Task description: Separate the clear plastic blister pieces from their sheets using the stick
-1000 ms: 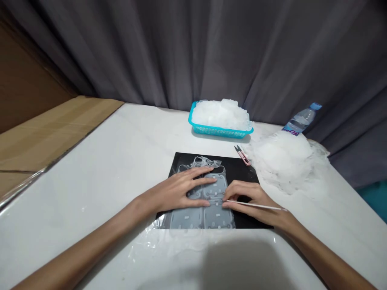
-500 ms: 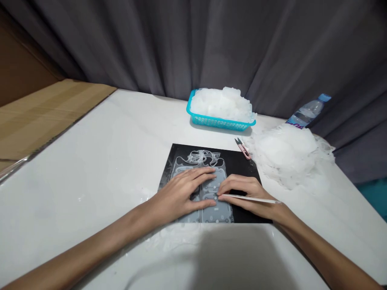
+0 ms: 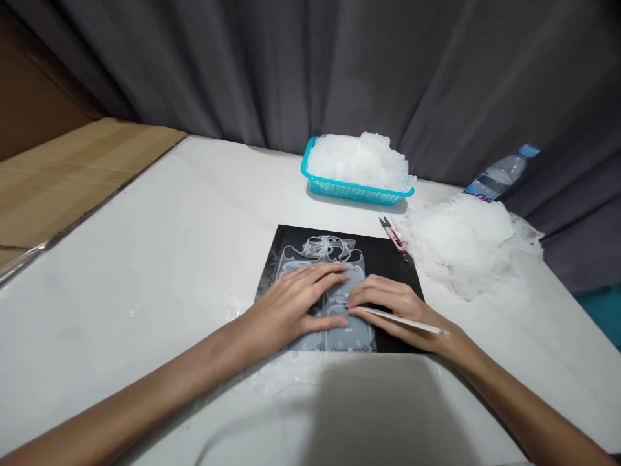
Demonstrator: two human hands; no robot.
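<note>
A translucent moulded sheet (image 3: 348, 336) with rounded panels and looped strands at its far end lies on a black mat (image 3: 388, 259). Spread flat over its left half is my left hand (image 3: 301, 298), fingers apart, covering part of the panels. My right hand (image 3: 388, 301) is closed round a slim white pen-like tool (image 3: 402, 318). The tool slants across the hand, its rear end toward the wrist. Its tip meets the sheet's right panels near the middle, and my fingers hide the exact contact point.
Behind the mat stands a turquoise basket (image 3: 359, 191) heaped with white translucent pieces. Pink-handled thread snips (image 3: 394, 234) lie beside a loose pile of white translucent scraps (image 3: 466, 246). A water bottle (image 3: 502, 175) stands at the back right; cardboard (image 3: 87, 175) lies left.
The whole view has shifted slightly, with things appearing a little higher. Both hands keep nearly the same places on the sheet, and the tool is still held.
</note>
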